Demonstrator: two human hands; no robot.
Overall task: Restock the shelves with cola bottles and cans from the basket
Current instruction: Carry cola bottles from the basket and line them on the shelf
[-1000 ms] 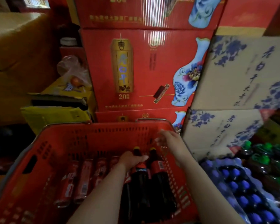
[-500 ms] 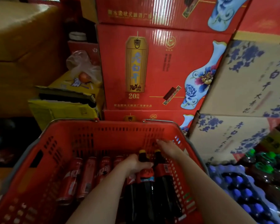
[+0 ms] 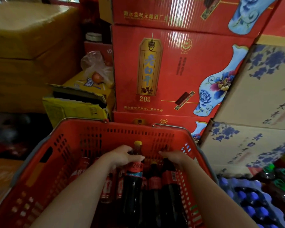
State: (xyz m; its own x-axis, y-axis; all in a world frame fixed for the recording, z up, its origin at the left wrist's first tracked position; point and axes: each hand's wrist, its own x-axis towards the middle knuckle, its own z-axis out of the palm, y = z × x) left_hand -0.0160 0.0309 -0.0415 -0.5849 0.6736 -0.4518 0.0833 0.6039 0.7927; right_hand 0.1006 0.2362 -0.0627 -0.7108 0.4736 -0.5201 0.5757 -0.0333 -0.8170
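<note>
Here the left hand [image 3: 122,156] wraps a cola bottle's neck [image 3: 136,151]; the right hand [image 3: 174,157] covers another, grip unclear. Lifted carelessly, bottles could topple onto the cans [image 3: 106,188].

Left hand [image 3: 122,156] now lifts one cola bottle [image 3: 134,175], its yellow cap above the grip; right hand [image 3: 174,159] drops onto the neighbouring bottle [image 3: 169,178].

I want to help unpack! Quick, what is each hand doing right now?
Left hand: closed around the neck of the yellow-capped cola bottle.
Right hand: down on top of the rightmost cola bottle; whether it grips cannot be told.
</note>
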